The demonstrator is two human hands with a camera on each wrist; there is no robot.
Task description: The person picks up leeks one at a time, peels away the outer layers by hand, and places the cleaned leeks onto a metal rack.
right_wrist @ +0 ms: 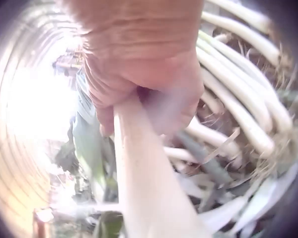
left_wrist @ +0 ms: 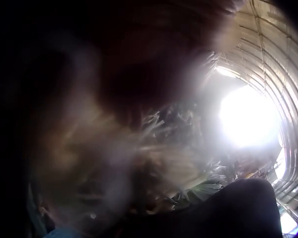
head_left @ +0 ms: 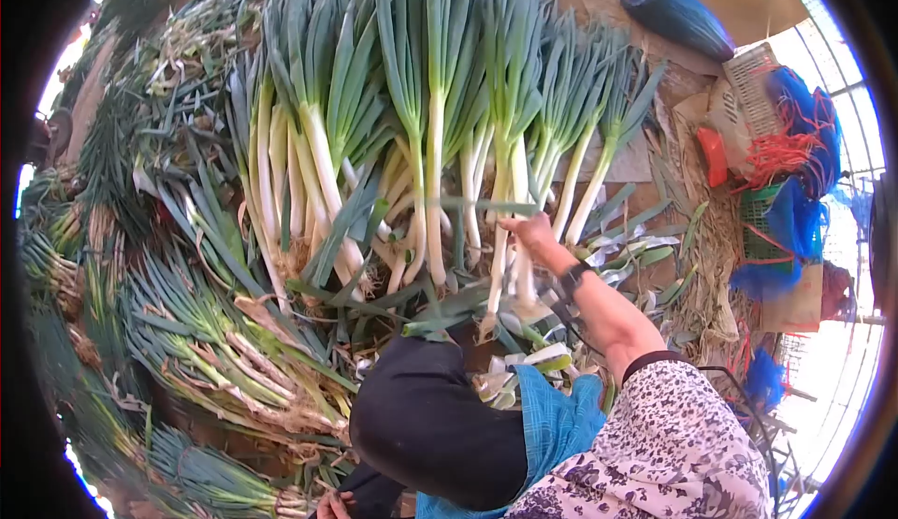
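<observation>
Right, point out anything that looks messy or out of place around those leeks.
Loose leaf pieces lie scattered beside the right hand, pointing in different directions. They look untidy next to the leeks, which are laid side by side in a row.

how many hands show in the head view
2: the right hand, just right of centre, holds a white stalk; the left hand is at the bottom edge, partly out of view. No others seem hidden.
</observation>
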